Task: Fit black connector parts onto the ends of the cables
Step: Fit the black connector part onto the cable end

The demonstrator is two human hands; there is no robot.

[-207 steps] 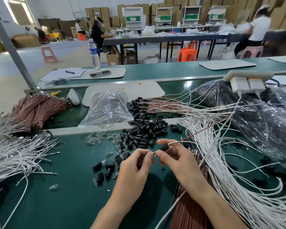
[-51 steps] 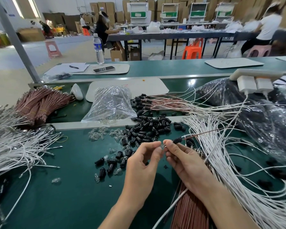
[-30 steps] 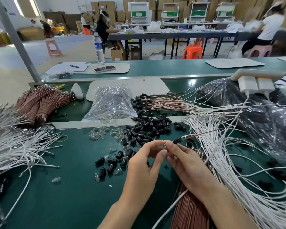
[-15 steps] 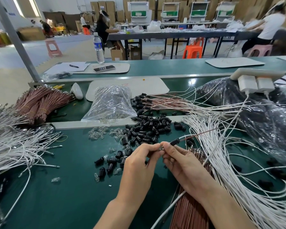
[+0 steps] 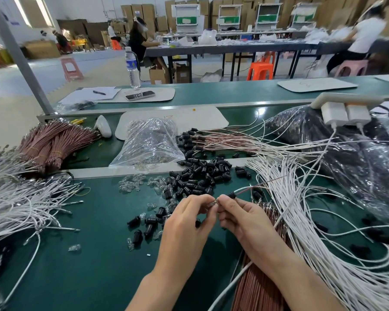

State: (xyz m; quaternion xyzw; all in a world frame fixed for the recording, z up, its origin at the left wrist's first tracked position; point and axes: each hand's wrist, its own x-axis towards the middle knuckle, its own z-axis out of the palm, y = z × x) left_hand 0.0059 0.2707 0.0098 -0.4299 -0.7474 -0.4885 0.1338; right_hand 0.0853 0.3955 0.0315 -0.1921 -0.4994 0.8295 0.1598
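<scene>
Fingertips now meet: left hand (image 5: 189, 223) pinches a tiny part, right hand (image 5: 245, 221) pinches cable (image 5: 252, 188); connector (image 5: 232, 195) at two o'clock needs straight pushing.

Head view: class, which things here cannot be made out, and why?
- Head view: the small item pinched between left hand and right hand is covered by fingertips.
- Head view: whether the small black connector part is seated on its thin cable: too small.
- Head view: white cables run off the right edge.
</scene>
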